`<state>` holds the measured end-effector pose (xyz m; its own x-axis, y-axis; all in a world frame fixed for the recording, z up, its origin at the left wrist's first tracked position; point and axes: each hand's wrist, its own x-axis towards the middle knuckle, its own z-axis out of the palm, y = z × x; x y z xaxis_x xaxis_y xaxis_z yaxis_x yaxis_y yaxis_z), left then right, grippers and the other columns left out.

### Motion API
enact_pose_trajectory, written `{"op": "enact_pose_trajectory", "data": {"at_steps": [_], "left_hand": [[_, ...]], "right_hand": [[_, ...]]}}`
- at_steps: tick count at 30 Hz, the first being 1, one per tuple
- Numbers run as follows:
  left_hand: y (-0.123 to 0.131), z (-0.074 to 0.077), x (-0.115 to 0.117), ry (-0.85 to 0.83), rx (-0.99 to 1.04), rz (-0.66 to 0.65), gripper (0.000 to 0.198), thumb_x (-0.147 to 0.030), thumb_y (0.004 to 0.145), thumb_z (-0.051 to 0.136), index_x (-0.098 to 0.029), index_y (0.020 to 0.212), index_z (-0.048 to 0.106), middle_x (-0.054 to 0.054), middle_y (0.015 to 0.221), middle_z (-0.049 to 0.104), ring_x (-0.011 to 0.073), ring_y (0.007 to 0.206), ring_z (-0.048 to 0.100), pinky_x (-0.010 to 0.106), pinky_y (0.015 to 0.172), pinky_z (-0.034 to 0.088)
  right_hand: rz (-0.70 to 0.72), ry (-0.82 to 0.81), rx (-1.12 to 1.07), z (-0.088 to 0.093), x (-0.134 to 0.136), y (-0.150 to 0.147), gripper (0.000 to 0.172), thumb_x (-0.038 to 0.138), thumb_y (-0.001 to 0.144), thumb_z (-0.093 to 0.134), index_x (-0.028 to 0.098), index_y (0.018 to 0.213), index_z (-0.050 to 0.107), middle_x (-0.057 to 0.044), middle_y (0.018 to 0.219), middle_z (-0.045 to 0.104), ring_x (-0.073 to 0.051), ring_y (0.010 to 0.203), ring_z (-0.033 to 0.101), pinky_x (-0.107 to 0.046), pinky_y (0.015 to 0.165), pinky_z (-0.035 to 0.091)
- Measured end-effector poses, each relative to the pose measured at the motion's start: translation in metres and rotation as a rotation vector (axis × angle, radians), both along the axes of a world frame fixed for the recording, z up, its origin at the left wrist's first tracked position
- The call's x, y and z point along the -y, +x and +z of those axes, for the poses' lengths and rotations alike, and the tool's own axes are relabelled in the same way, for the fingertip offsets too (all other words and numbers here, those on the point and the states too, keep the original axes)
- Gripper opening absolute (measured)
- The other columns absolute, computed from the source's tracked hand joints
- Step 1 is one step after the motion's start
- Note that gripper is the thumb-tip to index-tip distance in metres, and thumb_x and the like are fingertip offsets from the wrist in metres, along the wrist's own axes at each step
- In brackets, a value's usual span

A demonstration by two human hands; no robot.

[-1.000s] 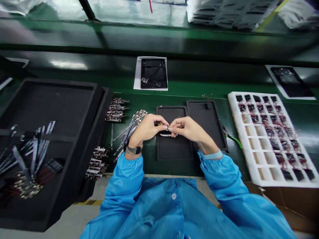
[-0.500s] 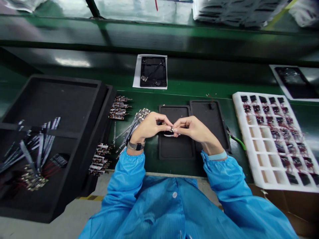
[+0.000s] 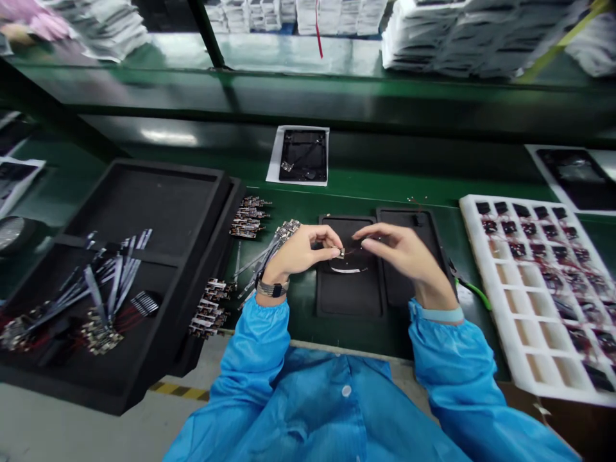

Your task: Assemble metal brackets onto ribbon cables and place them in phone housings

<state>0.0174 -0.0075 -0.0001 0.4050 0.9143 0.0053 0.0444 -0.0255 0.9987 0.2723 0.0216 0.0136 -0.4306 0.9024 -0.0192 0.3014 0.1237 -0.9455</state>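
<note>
My left hand (image 3: 303, 249) pinches a small circuit board (image 3: 341, 253) between thumb and fingertips, above the left one of two shallow black trays (image 3: 350, 301). A thin wire seems to run from the board toward the right. Below it shows a pale, curved flex cable strip (image 3: 349, 270); whether it joins the board I cannot tell. To the right, my right hand (image 3: 402, 253) hovers with thumb and fingers apart, holding nothing visible. Several circuit boards with grey ribbon cables (image 3: 279, 239) lie beside my left wrist.
Big black foam trays (image 3: 144, 186) with ribbon-cable boards stand left, near rows of small boards (image 3: 209, 308). Green-handled cutters (image 3: 471, 292) lie right, before a white foam tray (image 3: 510, 346) of black wired parts. A black device housing (image 3: 303, 155) lies behind.
My right hand has let go of the small board and drawn away to the right, its fingers parting. My left hand still holds the board. The camera view has shifted.
</note>
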Motion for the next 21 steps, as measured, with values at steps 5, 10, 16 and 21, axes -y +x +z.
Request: {"op": "enact_pose_trajectory", "data": {"at_steps": [5,10,16,21], "left_hand": [[-0.009,0.005,0.003,0.090,0.004,0.174,0.028,-0.030,0.084,0.078,-0.014,0.107,0.079,0.008,0.092,0.076,0.0166,0.083,0.066,0.029,0.079,0.050],[-0.005,0.032,0.003,0.124,-0.038,0.315,0.039,-0.030,0.081,0.079,-0.013,0.117,0.079,0.008,0.094,0.076,0.0175,0.084,0.067,0.030,0.079,0.053],[0.055,0.082,-0.056,0.205,-0.194,0.314,0.031,-0.025,0.074,0.079,-0.015,0.103,0.079,0.004,0.081,0.073,0.0158,0.071,0.066,0.028,0.070,0.053],[0.186,0.108,-0.151,0.274,-0.288,0.055,0.007,-0.013,0.064,0.073,-0.015,0.071,0.072,0.000,0.060,0.066,0.0130,0.056,0.058,0.024,0.057,0.043]], "right_hand": [[-0.234,0.092,0.011,-0.015,-0.011,0.029,0.035,0.053,0.091,0.074,0.018,0.094,0.077,-0.009,0.090,0.079,-0.026,0.091,0.072,-0.040,0.092,0.053],[-0.076,0.034,0.061,-0.035,-0.006,0.041,0.040,0.055,0.092,0.068,0.015,0.087,0.075,-0.009,0.083,0.077,-0.023,0.080,0.070,-0.035,0.081,0.052],[-0.214,-0.037,-0.093,-0.056,0.013,0.047,0.029,0.044,0.092,0.064,0.017,0.084,0.071,-0.004,0.070,0.072,-0.017,0.064,0.064,-0.027,0.063,0.047],[-0.265,0.003,-0.029,-0.076,0.020,0.037,0.013,0.027,0.088,0.066,0.020,0.078,0.071,-0.002,0.067,0.070,-0.019,0.061,0.063,-0.028,0.059,0.039]]}}
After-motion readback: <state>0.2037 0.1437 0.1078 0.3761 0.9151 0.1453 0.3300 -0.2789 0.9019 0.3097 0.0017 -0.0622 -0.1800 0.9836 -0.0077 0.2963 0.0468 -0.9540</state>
